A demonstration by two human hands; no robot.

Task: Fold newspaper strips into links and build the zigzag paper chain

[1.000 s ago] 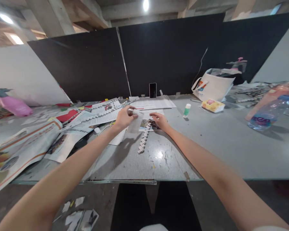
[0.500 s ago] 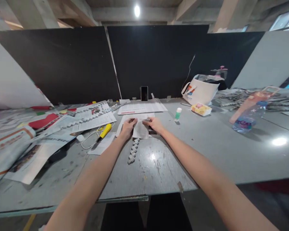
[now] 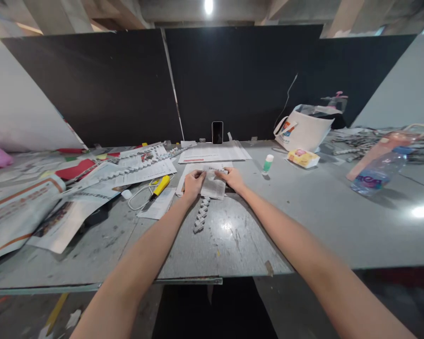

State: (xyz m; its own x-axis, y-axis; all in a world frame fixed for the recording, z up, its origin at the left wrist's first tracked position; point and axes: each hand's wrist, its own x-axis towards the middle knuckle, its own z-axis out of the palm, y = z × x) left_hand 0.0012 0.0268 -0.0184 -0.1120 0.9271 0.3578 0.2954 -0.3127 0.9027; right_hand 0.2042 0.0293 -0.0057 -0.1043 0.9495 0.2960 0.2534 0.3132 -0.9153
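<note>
A small sheet of printed paper [image 3: 214, 187] is held up just above the table between my two hands. My left hand [image 3: 193, 183] pinches its left edge with thumb and fingers closed. On the far right edge, my right hand [image 3: 231, 178] grips it between thumb and fingers. Below the paper lies a folded-paper zigzag strip [image 3: 202, 215], its upper end hidden under the sheet. Larger white sheets [image 3: 181, 181] rest on the table behind my hands.
A yellow-handled tool [image 3: 161, 186] with a cord lies to the left, among newspapers [image 3: 70, 216]. A phone [image 3: 217, 133] stands against the black partition. To the right are a glue stick [image 3: 267, 163], a tissue pack [image 3: 303, 158], a white bag [image 3: 304, 129] and a plastic bottle [image 3: 378, 174].
The camera view has turned slightly left and down, so things appear shifted right. Both hands keep hold of the paper, which is a little more tilted and looks shorter.
</note>
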